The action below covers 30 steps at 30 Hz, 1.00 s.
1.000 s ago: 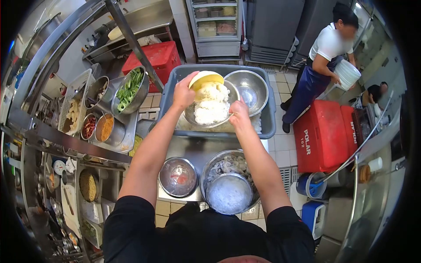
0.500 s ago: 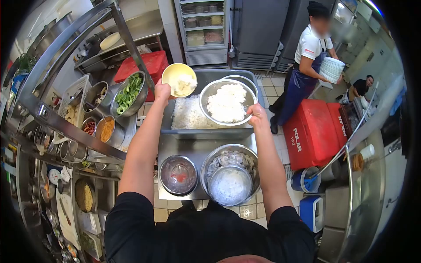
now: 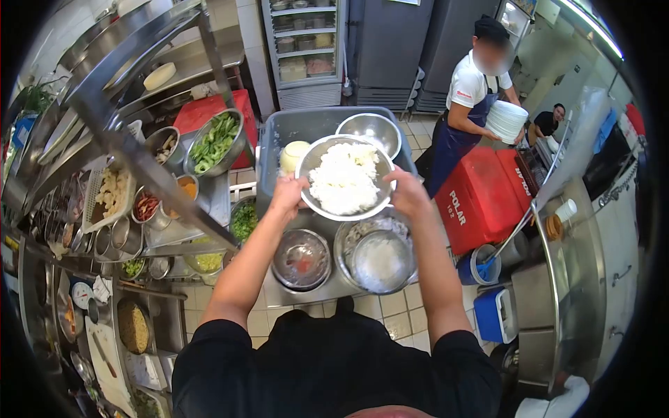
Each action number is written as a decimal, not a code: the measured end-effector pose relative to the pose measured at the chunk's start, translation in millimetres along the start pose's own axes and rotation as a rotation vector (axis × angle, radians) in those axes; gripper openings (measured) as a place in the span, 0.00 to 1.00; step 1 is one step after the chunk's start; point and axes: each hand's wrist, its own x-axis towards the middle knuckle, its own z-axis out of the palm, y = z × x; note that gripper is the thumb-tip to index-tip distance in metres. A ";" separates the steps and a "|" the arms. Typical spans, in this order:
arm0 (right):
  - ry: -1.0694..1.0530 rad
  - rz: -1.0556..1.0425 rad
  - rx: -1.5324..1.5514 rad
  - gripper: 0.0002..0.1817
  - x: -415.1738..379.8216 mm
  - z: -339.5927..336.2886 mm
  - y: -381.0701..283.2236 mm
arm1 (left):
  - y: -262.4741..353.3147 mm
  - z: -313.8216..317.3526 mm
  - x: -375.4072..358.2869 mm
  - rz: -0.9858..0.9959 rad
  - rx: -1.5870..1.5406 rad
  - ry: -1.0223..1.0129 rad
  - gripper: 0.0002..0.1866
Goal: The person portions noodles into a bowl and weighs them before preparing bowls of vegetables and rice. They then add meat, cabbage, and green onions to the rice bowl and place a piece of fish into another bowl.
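A metal bowl (image 3: 304,167) heaped with what looks like cooked white rice (image 3: 343,177) is held level in front of me. My left hand (image 3: 287,195) grips its left rim, and my right hand (image 3: 408,191) grips the right rim; both are closed. Beneath and beyond the bowl stands a deep grey tub (image 3: 279,125), its contents mostly hidden. Inside its left side is a pale yellow bowl (image 3: 295,155), partly covered by the held bowl. A second metal bowl (image 3: 371,131) sits in the tub behind the rice.
Two metal bowls stand nearest me: one with reddish residue (image 3: 302,261), one holding a smaller pale-filled bowl (image 3: 382,261). Left, a metal shelf frame (image 3: 150,157) rises beside bowls of green vegetables (image 3: 214,143). Right, a co-worker (image 3: 470,104) carries plates (image 3: 506,122) behind a red cooler (image 3: 481,198).
My left hand has let go of the yellow bowl, now in the tub, and taken the rice bowl's left rim. The rice bowl has moved toward me, away from the other metal bowl.
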 end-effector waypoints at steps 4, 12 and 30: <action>0.465 -0.494 -0.616 0.33 -150.1 81.3 -23.1 | -21.1 -55.2 -72.8 -0.041 -0.039 -0.014 0.06; 0.273 -0.575 -0.530 0.30 -348.9 128.9 9.1 | 16.5 -269.5 -223.4 -0.283 -0.200 -0.200 0.12; 0.273 0.693 -1.405 0.12 -445.0 68.0 570.9 | 128.3 -870.5 -576.8 0.853 -0.482 1.597 0.09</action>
